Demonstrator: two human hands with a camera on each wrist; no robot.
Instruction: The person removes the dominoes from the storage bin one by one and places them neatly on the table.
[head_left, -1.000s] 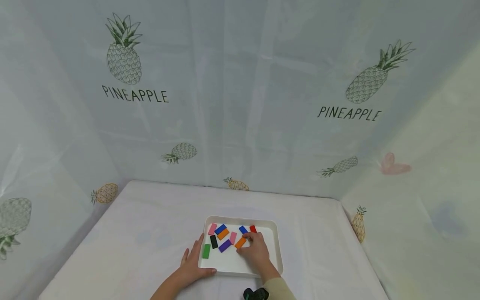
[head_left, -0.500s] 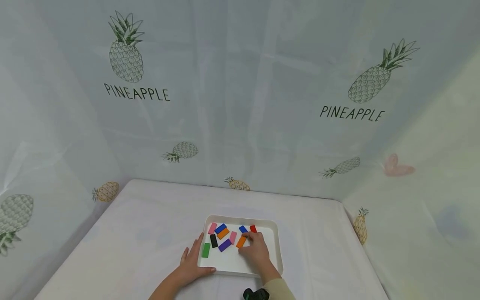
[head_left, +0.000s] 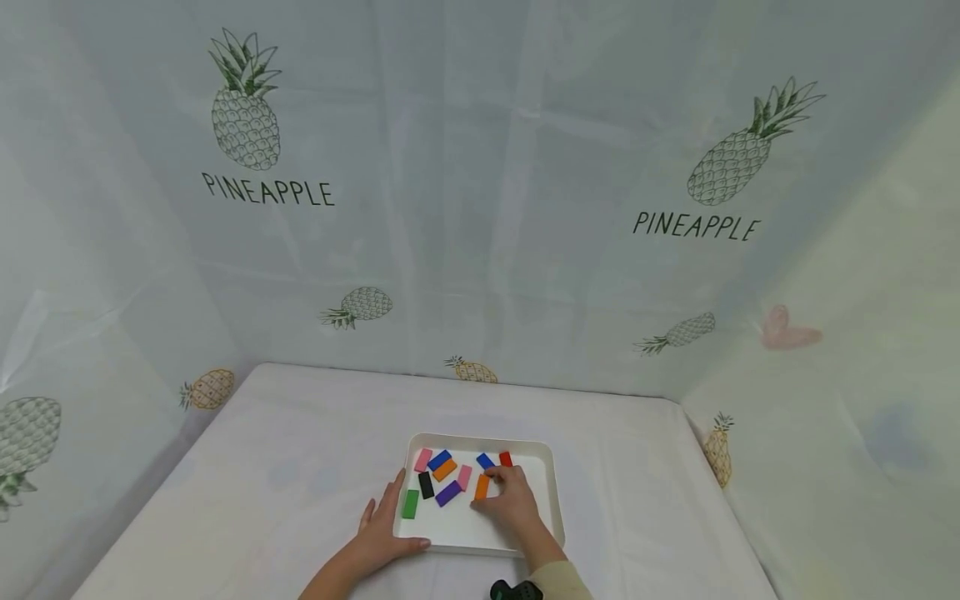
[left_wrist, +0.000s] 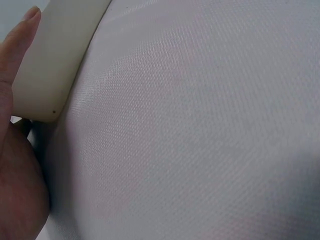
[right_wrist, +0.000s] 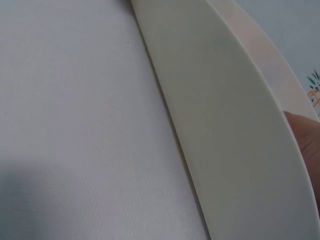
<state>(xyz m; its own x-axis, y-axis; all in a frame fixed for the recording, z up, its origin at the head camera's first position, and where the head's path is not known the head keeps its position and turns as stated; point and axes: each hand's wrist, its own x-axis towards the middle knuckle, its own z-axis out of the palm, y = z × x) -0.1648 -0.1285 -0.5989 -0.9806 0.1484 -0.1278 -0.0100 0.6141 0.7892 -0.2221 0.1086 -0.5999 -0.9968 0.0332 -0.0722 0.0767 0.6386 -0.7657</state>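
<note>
A white tray [head_left: 525,533] on the table holds several small flat coloured blocks. My right hand [head_left: 513,504] reaches in over its front edge, pinching an orange block [head_left: 482,487] lengthwise between thumb and fingers. Just beyond those fingertips lie a blue block [head_left: 485,461] and a red block [head_left: 506,459]. To their left are a pink block [head_left: 464,477] and a purple block [head_left: 448,493]. My left hand [head_left: 378,537] rests at the tray's front left corner, fingers straight along the left side, thumb along the front. The right wrist view shows mostly the tray wall [right_wrist: 225,110].
Toward the tray's left side lie a green block [head_left: 410,504], a black block [head_left: 426,485], a second orange block [head_left: 445,470], another blue block [head_left: 439,460] and another pink one. A white cloth [head_left: 315,450] covers the table. Pineapple-print curtains [head_left: 480,208] enclose its back and sides.
The orange block in my right hand has turned from a slant to nearly upright in the head view, pointing away from me. The left hand and the other blocks keep their places.
</note>
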